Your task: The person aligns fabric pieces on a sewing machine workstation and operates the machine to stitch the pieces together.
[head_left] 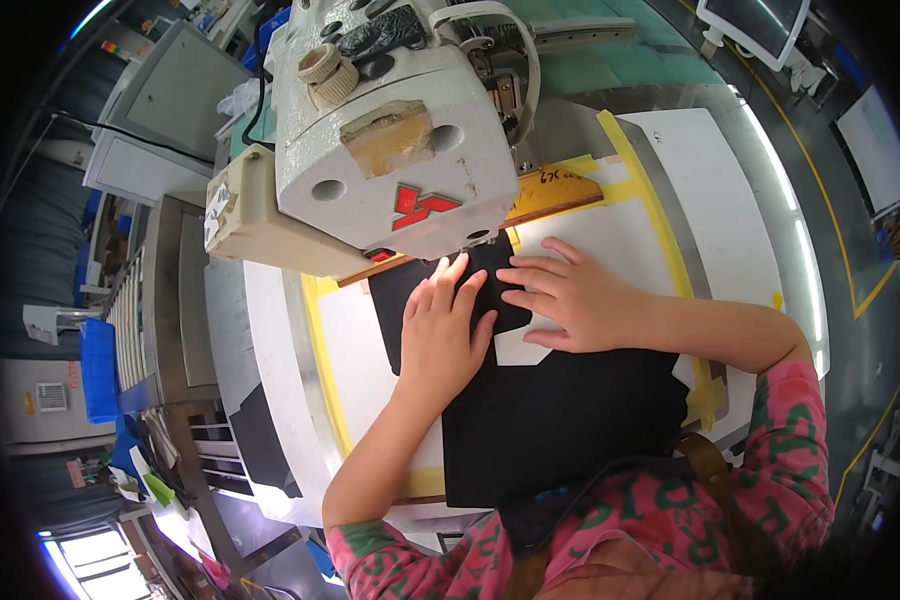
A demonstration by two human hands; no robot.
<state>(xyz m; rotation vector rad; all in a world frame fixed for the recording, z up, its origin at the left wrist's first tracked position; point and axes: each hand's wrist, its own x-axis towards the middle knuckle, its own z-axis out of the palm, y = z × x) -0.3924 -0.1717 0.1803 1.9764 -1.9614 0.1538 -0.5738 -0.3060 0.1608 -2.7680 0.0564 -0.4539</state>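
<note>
Flat black fabric [560,425] covers the work surface in front of me, and its narrower part runs up under the sewing machine head [400,150]. My left hand [448,320] lies on this upper part with fingers stretched toward the machine, close below its front. Opposite it, my right hand [570,300] rests with fingers apart, the tips touching the fabric's right edge and the palm over a white sheet [620,235]. Neither hand grips anything. The machine's head hides the needle area.
Yellow tape [660,220] borders the white sheet. A yellow board [555,193] sits beside the machine head. More dark fabric [260,440] lies at the left on the table. Farther left stand a metal frame [170,300] and a blue bin [98,370]; a monitor [755,25] is at the far right.
</note>
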